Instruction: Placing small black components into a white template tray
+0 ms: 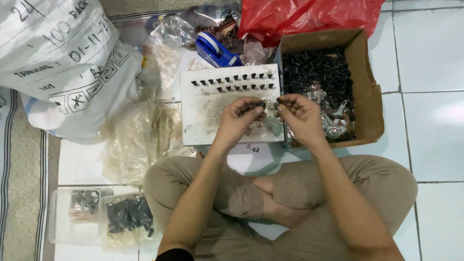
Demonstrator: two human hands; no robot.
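I sit cross-legged on a tiled floor. My left hand point(244, 116) and my right hand point(297, 113) are raised close together over a white board point(203, 116). Each hand pinches a small black part point(262, 104) at its fingertips, and the two tips nearly touch. Two rows of small black parts point(234, 82) stand in holes along the board's far edge. A cardboard box point(365, 87) to the right of the board holds many black parts and some metal pieces.
A large white sack point(63, 58) lies at the far left, a red plastic bag point(309, 17) at the back. A blue tape dispenser point(215, 48) sits behind the board. Clear plastic bags point(140, 135) and two clear tubs point(96, 217) with parts lie left of my knees.
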